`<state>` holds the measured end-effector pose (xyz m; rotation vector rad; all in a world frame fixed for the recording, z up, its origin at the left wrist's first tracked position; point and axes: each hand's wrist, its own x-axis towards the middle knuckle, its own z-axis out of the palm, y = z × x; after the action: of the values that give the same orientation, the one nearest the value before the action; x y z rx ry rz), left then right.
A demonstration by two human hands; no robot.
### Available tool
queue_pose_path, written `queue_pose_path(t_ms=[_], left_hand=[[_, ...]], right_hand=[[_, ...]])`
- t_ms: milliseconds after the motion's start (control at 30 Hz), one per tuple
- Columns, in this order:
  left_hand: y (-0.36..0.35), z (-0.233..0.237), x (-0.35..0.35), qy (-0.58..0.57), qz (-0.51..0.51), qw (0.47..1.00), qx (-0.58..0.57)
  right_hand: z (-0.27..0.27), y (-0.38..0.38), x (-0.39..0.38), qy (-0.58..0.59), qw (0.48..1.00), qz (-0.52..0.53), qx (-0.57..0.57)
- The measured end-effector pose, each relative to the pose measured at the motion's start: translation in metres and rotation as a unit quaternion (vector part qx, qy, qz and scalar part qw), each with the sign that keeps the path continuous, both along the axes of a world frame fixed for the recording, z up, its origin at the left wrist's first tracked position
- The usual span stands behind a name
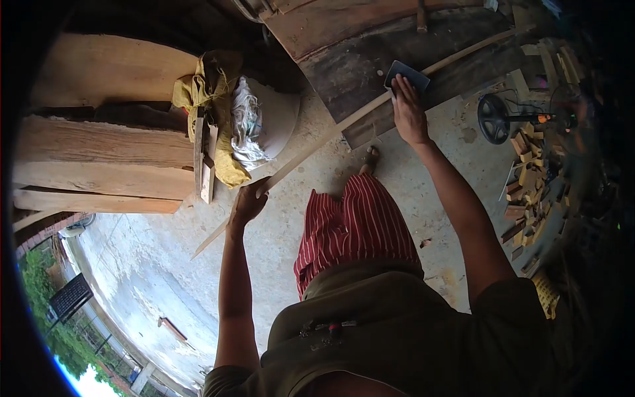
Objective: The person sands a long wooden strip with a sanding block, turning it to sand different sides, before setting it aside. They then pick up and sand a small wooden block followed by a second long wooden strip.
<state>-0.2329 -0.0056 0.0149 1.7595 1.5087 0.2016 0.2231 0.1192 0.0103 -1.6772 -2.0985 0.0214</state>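
Observation:
A long thin wooden strip (317,142) runs diagonally from the lower left up to the right, its far part lying across a dark board (350,66). My left hand (248,202) is closed round the strip near its lower end. Under my right hand (409,112) is a dark, flat rectangular sheet (414,78), pressed on the strip at the board. The fingers of my right hand lie stretched over this sheet; its thumb is hard to make out.
Large wooden planks (112,145) are stacked at the left, beside yellow sacks (228,162) and a white sack (246,126). A black fan (493,119) stands at the right near a heap of wood offcuts (529,175). A hammer-like tool (421,16) lies on the board.

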Motion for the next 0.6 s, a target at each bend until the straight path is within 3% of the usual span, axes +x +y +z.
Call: queue_pose_path(t_ms=[33,133,267,367,500,600], left_hand=[[-0.001,0.001,0.004,0.002,0.000,1.000,0.001],[-0.005,0.008,0.012,0.020,0.049,0.998,-0.018],[-0.011,0.012,0.018,0.060,0.082,0.995,-0.014],[-0.002,0.010,0.016,0.065,0.074,0.995,-0.012],[-0.005,0.007,0.013,0.083,0.062,0.994,-0.021],[0.008,0.016,0.023,0.088,0.054,0.992,-0.074]], right_hand=[[0.002,0.012,0.009,-0.005,0.998,-0.057,0.013],[-0.006,-0.003,-0.021,0.006,0.996,-0.084,0.030],[0.009,-0.072,-0.106,0.024,0.983,0.174,-0.048],[0.009,-0.066,-0.089,0.054,0.960,0.269,-0.063],[0.000,0.006,0.024,0.047,0.998,0.045,0.008],[-0.012,0.057,0.097,0.032,0.998,-0.058,0.012]])
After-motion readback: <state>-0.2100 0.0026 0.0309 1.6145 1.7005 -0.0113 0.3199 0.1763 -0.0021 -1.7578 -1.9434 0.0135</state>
